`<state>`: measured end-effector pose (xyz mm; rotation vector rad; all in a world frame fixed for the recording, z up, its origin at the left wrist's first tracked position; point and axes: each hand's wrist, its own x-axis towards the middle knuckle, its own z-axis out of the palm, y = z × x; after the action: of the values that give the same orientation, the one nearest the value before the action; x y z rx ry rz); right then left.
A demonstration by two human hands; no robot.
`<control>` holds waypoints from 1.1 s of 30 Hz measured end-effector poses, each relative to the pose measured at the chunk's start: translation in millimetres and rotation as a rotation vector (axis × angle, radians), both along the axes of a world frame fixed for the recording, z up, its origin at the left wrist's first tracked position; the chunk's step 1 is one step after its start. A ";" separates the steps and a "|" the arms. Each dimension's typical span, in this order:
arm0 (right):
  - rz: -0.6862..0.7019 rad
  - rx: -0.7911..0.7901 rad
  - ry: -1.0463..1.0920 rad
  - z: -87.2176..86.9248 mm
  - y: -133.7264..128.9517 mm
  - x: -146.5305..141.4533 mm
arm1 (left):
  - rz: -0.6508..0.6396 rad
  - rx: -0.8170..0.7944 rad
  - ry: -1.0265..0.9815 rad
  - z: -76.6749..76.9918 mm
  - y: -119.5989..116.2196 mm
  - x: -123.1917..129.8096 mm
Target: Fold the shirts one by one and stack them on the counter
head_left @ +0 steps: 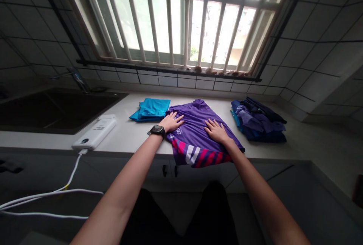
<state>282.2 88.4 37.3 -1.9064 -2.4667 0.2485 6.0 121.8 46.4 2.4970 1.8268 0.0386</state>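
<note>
1. Along the white countertop (133,139), a purple T-shirt (195,127) is lying flat near the middle, between a folded blue cloth (150,109) on the left and a heap of dark blue and purple clothes (258,122) on the right.
2. Long axis of the shirt running straight from the window side toward the person's body, with what looks like the collar end lying toward the window and a pink-and-white striped end (198,158) reaching the front edge of the counter and seeming to hang just past it.
3. Left hand (171,122) resting open and palm down on the shirt's left edge, fingers spread, holding nothing, with a black watch (156,130) sitting on the wrist.
4. Right hand (217,131) resting open and palm down on the shirt's right half, fingers spread, with no cloth pinched or gathered, and lying nearer than the left hand to the striped end.
5. Left of the shirt, a white power bank (95,133) lying near the left hand, with a white cable (51,194) trailing off the counter toward a dark sink (56,110) side of the view.
6. Shirt's sleeves and underside staying hidden, small white print beside the left hand remaining too small to read, and the layers inside the heap proving hard to tell apart.
</note>
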 end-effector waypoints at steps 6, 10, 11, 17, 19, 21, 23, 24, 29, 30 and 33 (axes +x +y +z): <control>-0.246 0.055 0.023 -6.5 2.3 -10.4 | 0.198 0.160 -0.006 10.0 -26.7 45.7; -0.297 0.054 0.020 -6.7 3.0 -14.4 | 0.311 0.011 -0.063 -2.3 -68.8 74.5; -0.307 0.054 0.021 -6.7 2.1 -15.3 | 0.303 -0.019 -0.061 -6.3 -76.5 75.9; -0.304 0.020 0.000 1.8 -7.3 -21.0 | 0.184 -0.039 -0.052 -12.9 -76.4 51.0; -0.244 -0.012 0.007 8.8 -10.3 -18.1 | 0.139 -0.025 -0.051 -10.5 -68.1 39.9; -0.146 -0.006 0.039 15.8 -15.9 -9.8 | 0.092 0.006 -0.050 -9.0 -64.2 30.0; -0.029 0.067 0.102 19.9 -27.5 3.6 | 0.030 0.072 -0.064 -9.5 -68.8 20.9; 0.044 0.111 0.144 20.0 -36.3 11.6 | -0.013 0.108 -0.082 -10.9 -74.9 16.5; 0.394 0.130 0.216 -2.4 -97.4 47.2 | -0.248 0.131 -0.169 -29.6 -126.1 -2.5; 0.412 0.128 0.184 -9.9 -108.0 50.8 | -0.265 0.136 -0.155 -34.2 -134.8 -5.3; 0.364 0.220 0.108 -31.0 -126.9 54.0 | -0.267 0.180 -0.115 -43.0 -148.0 -10.6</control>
<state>336.2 -38.5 6.3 -1.3223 -2.6228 0.0751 -4.6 -26.2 3.4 2.7722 1.4951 0.3434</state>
